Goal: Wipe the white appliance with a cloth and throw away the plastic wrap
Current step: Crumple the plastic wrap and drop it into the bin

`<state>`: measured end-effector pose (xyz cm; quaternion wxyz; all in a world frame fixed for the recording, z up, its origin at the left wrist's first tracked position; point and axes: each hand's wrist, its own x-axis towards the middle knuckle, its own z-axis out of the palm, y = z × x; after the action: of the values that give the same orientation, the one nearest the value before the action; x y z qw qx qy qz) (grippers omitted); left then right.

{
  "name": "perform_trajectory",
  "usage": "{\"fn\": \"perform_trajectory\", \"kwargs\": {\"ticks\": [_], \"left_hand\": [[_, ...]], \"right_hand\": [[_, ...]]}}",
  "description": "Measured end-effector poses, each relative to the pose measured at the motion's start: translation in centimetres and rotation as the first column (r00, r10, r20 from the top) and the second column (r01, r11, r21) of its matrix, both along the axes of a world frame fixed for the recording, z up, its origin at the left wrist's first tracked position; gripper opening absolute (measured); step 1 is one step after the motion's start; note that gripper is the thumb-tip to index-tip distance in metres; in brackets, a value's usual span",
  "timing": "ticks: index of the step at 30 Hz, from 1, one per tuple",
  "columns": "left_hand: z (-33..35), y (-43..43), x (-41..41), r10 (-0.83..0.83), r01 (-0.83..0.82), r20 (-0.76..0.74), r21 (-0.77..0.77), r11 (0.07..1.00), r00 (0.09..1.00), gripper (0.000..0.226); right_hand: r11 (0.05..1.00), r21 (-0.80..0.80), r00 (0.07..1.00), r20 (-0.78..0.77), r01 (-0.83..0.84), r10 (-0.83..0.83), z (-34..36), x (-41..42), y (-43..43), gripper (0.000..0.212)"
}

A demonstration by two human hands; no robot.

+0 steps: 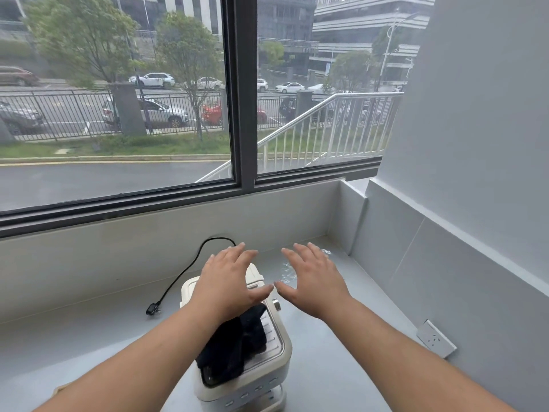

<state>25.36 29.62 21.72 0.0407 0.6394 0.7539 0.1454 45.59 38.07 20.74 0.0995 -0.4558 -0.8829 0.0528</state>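
A white appliance (274,356) stands on the grey counter (89,337) in the lower middle of the view. A black cloth (234,343) lies draped over its top. My left hand (228,282) hovers flat above the appliance's far end, fingers spread, holding nothing. My right hand (312,278) is held out beside it to the right, also spread and empty. Crumpled clear plastic wrap (289,270) lies on the counter beyond the appliance, partly hidden behind my right hand.
A black power cord (190,264) runs from the appliance's back to a plug lying on the counter at the left. A large window fills the far side. A white socket (436,339) sits on the right wall, which closes the corner.
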Motion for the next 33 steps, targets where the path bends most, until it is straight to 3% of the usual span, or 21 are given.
{"fn": "perform_trajectory", "kwargs": {"ticks": [16, 33], "left_hand": [[-1.6, 7.1, 5.2, -0.013, 0.012, -0.022, -0.032, 0.999, 1.0, 0.092], [-6.4, 13.3, 6.8, 0.022, -0.04, -0.099, -0.181, 0.983, 0.995, 0.096]], "right_hand": [[0.999, -0.037, 1.0, -0.004, 0.016, -0.016, -2.2, 4.4, 6.8, 0.083], [0.991, -0.133, 1.0, 0.019, 0.011, -0.009, -8.4, 7.1, 13.1, 0.084]]}}
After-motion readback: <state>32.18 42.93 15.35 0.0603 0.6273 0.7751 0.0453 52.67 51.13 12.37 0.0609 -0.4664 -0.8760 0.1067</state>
